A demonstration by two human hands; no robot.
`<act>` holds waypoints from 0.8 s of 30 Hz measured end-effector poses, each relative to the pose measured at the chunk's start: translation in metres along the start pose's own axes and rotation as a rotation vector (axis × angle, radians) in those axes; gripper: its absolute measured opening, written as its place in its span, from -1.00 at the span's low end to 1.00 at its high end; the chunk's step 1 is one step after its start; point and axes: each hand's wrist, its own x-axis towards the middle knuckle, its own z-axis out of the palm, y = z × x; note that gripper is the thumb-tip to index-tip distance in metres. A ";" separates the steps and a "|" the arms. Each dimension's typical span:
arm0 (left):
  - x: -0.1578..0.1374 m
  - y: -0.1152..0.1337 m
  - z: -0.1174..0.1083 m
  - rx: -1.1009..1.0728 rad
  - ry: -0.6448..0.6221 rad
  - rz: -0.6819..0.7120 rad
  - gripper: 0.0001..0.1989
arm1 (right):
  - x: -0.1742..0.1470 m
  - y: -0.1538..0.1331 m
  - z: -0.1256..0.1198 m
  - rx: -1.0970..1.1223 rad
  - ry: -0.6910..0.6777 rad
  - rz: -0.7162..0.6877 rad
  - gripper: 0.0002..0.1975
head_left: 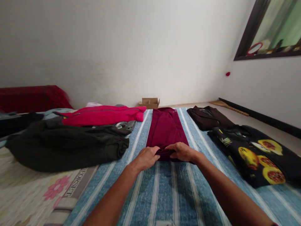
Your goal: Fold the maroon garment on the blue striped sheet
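A maroon garment (166, 127) lies folded into a long narrow strip on the blue striped sheet (162, 188), running away from me. My left hand (147, 157) and my right hand (182, 151) both grip its near edge, side by side, with fingers closed on the cloth. The near hem is bunched up slightly between the two hands.
To the left lie a dark green garment (66, 146) and a bright pink one (103, 115) on a pile. On the right sit a brown folded garment (208, 117) and a black fruit-print shirt (256, 153). A small cardboard box (150, 103) stands by the far wall.
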 end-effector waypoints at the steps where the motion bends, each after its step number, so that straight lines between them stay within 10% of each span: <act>1: 0.005 -0.001 -0.006 0.004 -0.030 0.000 -0.77 | 0.005 0.002 -0.005 0.056 -0.044 0.005 -0.59; 9: 0.033 -0.007 -0.029 0.038 -0.153 0.033 -0.87 | 0.031 0.009 -0.025 0.084 -0.188 0.056 -0.59; 24: 0.038 -0.002 -0.031 0.120 -0.235 0.078 -0.80 | -0.014 -0.030 0.029 -0.487 0.339 0.511 -0.40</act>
